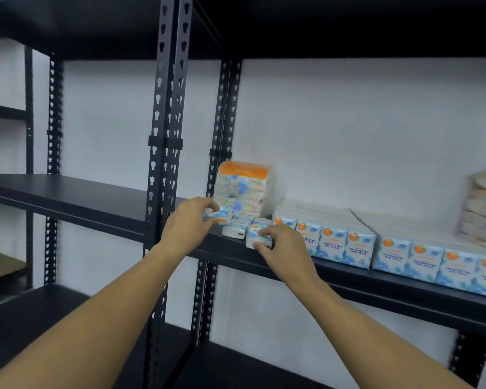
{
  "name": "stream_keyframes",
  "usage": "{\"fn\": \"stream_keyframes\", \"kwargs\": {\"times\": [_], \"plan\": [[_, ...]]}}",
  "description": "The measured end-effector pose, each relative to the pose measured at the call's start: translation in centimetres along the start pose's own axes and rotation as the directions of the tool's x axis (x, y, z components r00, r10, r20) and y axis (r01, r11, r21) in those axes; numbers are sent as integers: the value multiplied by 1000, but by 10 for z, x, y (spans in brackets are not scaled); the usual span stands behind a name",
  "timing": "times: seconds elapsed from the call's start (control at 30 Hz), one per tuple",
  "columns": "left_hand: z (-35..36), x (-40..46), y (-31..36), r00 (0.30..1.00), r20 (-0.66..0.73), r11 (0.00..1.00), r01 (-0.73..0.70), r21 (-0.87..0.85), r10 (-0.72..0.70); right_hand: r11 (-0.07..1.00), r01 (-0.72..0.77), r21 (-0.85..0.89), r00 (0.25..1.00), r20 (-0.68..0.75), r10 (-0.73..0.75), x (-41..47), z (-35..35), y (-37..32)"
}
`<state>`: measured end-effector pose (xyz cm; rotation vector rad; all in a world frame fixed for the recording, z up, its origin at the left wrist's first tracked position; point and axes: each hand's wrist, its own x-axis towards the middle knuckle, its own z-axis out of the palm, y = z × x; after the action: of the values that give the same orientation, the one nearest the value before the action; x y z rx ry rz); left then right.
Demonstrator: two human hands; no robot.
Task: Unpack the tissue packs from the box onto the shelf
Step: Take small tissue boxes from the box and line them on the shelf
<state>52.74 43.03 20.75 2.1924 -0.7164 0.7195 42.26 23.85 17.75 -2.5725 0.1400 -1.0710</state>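
Observation:
A row of blue-and-white mini tissue packs (359, 248) with orange dots lines the front of the black shelf (348, 279). My left hand (187, 223) holds one small tissue pack (220, 215) just above the shelf's left end. My right hand (285, 245) grips another small pack (257, 239) resting at the shelf's front edge. Two or three loose small packs (237, 228) lie between them. A tall orange-topped tissue bundle (243, 189) stands upright behind. The box is out of view.
Black perforated uprights (167, 136) rise left of my hands. A neighbouring black shelf (68, 197) extends to the left. A blurred pale stack of packs (483, 206) sits at the far right against the white wall. More black shelves lie above and below.

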Motion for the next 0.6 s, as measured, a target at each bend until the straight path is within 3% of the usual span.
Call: {"fn": "stream_keyframes", "kwargs": {"times": [0.47, 0.6], "plan": [[11, 15, -3, 997, 74, 999, 8, 34, -10, 992, -46, -121, 999, -9, 45, 18, 9, 1], [13, 16, -2, 996, 88, 999, -4, 41, 1, 972, -46, -230, 999, -30, 40, 18, 11, 0]]}}
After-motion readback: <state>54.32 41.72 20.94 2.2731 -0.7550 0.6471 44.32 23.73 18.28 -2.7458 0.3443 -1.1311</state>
